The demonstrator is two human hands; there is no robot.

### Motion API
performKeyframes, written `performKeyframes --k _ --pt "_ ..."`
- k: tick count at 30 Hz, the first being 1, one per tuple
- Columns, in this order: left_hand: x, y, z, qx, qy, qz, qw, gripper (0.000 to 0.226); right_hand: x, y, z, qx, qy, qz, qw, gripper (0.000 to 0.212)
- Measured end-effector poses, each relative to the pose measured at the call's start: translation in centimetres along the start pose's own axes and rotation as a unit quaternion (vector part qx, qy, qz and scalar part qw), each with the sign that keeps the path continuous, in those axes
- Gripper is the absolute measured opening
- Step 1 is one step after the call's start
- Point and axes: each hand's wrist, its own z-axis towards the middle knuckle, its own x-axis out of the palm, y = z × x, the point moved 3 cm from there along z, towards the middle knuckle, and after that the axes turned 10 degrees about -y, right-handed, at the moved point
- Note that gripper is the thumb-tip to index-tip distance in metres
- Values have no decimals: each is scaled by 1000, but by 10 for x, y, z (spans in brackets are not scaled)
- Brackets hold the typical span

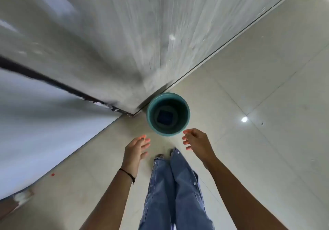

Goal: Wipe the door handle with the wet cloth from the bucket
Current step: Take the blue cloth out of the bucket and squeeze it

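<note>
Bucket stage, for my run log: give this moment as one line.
stage: reaching | left hand: open, empty | right hand: open, empty | cloth: in bucket | door handle: not visible

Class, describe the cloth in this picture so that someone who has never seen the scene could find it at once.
Start where the bottom corner of the grey door meets the pale tiled floor; a round teal bucket stands right there, just ahead of the person's open left hand and right hand. The cloth lies at the bucket's bottom: a dark blue folded square, the only thing inside.
</note>
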Motion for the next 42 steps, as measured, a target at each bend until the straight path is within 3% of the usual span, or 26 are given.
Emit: performKeyframes --k 8,12,14,16,20,25,32,35,37,40,42 --pt "76 54 224 -15 -79 -29 996 27 127 -85 229 59 -21 -31 998 29" --pt "105 74 302 143 -130 14 981 21 187 -129 333 54 -44 -68 995 39" --pt "110 82 326 211 -165 34 963 34 212 -146 377 52 -69 -74 993 46" --pt "110 91 343 247 -178 35 952 38 231 -163 416 93 -91 -76 989 54" --pt "106 103 354 279 -174 25 944 37 256 -195 457 216 -59 -77 972 72" --pt "107 108 359 290 -184 14 939 41 264 -201 472 231 -68 -21 970 50" --pt "110 100 355 280 -189 46 940 40 237 -165 417 167 -52 62 983 55" --pt "106 96 351 227 -174 96 953 40 206 -136 371 128 -48 148 979 23" --pt "105 93 338 165 -167 101 967 46 184 -120 340 120 -34 209 970 13" --pt "106 73 278 132 -167 132 968 53 146 -88 280 124 9 288 949 19" --pt "106 59 227 144 -116 116 976 45 124 -75 234 152 52 336 928 31"
